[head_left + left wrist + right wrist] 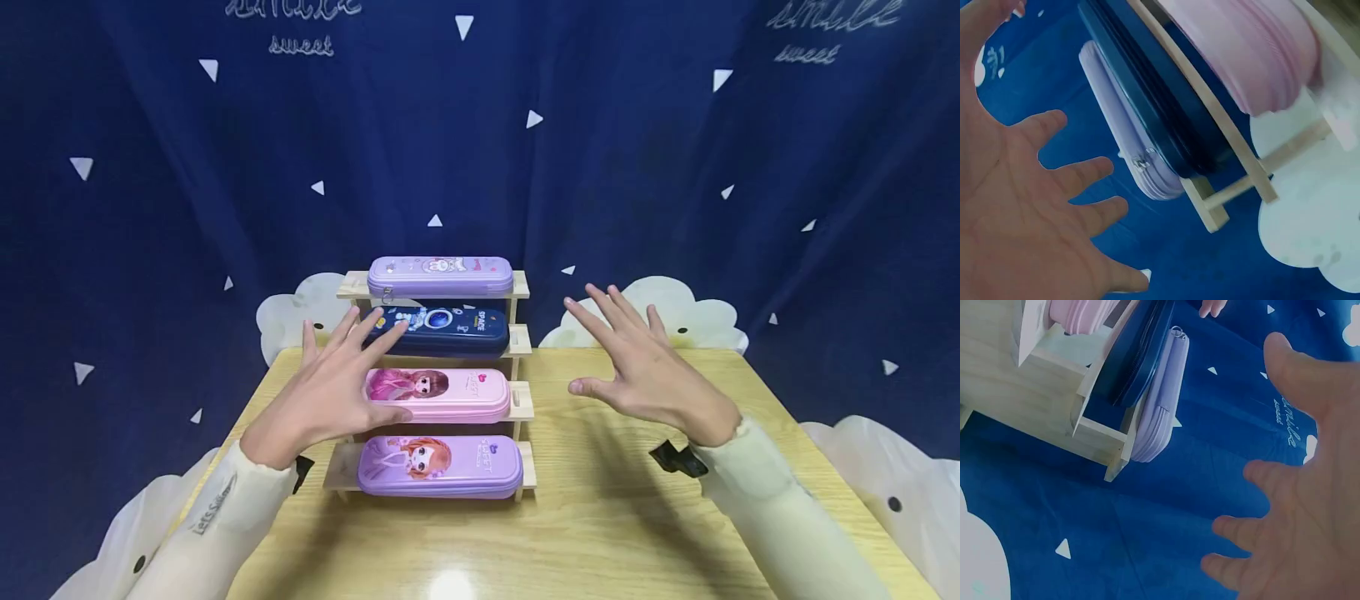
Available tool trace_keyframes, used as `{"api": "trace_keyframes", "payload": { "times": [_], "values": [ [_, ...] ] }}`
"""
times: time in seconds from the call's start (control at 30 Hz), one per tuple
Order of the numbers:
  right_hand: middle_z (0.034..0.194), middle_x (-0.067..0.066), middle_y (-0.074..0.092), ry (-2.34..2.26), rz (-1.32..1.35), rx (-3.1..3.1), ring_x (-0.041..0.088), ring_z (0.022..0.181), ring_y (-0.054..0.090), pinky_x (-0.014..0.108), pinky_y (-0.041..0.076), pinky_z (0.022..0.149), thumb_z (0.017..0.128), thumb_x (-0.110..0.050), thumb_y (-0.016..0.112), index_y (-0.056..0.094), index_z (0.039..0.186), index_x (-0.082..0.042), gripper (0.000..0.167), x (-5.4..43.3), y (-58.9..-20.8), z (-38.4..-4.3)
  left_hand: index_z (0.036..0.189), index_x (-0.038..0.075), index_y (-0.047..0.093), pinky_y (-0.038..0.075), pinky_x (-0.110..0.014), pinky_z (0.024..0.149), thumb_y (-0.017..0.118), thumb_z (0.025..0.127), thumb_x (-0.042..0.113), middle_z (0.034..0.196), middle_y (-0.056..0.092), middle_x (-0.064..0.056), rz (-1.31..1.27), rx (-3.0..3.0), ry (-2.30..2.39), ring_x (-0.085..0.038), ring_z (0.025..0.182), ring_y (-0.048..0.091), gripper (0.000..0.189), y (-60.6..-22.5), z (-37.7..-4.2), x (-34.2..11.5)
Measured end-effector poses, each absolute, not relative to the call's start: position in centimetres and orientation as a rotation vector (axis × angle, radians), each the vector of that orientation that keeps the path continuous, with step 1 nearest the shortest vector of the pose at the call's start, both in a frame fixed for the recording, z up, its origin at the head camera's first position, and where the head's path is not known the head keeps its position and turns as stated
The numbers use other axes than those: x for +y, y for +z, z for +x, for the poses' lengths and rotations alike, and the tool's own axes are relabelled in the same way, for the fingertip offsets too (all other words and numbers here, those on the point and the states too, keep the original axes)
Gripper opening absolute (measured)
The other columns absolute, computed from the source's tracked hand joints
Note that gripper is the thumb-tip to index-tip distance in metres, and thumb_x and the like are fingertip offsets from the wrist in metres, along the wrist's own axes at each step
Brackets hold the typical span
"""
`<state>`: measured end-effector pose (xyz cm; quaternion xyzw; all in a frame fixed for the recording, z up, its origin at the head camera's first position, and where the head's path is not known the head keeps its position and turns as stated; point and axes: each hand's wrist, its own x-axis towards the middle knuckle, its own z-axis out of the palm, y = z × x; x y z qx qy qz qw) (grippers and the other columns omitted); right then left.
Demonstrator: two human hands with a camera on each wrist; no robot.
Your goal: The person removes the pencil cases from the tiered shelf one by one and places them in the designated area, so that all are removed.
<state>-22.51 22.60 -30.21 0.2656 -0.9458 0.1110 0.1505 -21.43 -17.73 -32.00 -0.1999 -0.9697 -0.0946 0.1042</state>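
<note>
My left hand (330, 396), fingers spread, hovers over the left side of a wooden tiered rack (521, 404) and holds nothing. To the right of the rack my right hand (645, 371) is raised with spread fingers, also holding nothing. One pencil case lies on each tier. On top is a lilac case with a bunny print (442, 279); below it comes a navy space case (465, 333), partly covered by left fingertips. A pink case with a doll picture (465, 396) lies under that, its left end behind the left hand. Lowest is a purple doll case (442, 467).
The rack stands left of centre on a wood-grain table (585, 533). Behind the table hangs a dark blue curtain (630, 183) with white triangles and cloud shapes. Black straps (677, 459) sit at the wrists over cream sleeves.
</note>
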Motion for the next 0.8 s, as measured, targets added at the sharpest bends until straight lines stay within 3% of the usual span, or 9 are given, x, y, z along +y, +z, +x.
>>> {"api": "trace_keyframes", "payload": {
  "times": [0.33, 0.57, 0.8],
  "values": [
    [0.172, 0.011, 0.011, 0.451, 0.782, -2.67, 0.038, 0.16, 0.008, 0.072, 0.012, 0.123, 0.079, -0.044, 0.084, 0.014, 0.164, -0.026, 0.112, 22.9, -31.2, -23.2, 0.164, 0.029, 0.016, -0.003, -0.082, 0.115, 0.085, 0.066, 0.065, 0.17, 0.021, -0.014, -0.527, -2.844, -0.403, -0.041, 0.159, 0.011, 0.125, -33.6, -21.6, -20.3],
    [0.17, 0.015, 0.016, 0.538, 0.79, -2.69, 0.04, 0.157, 0.017, 0.064, 0.026, 0.122, 0.079, -0.04, 0.085, 0.01, 0.164, -0.017, 0.116, 23.0, -32.1, -23.3, 0.163, 0.016, 0.016, 0.017, -0.068, 0.123, 0.087, 0.068, 0.057, 0.164, 0.03, -0.022, -0.534, -2.751, -0.573, -0.044, 0.152, 0.028, 0.126, -34.8, -21.7, -22.5],
    [0.171, 0.015, 0.013, 0.626, 0.711, -2.748, 0.039, 0.157, 0.018, 0.063, 0.025, 0.123, 0.082, -0.048, 0.081, -0.002, 0.164, -0.018, 0.121, 23.0, -33.1, -23.0, 0.159, 0.006, 0.024, 0.03, -0.07, 0.116, 0.093, 0.065, 0.048, 0.16, 0.033, -0.027, -0.45, -2.725, -0.857, -0.048, 0.147, 0.032, 0.124, -36.7, -22.1, -24.5]
  ]
}}
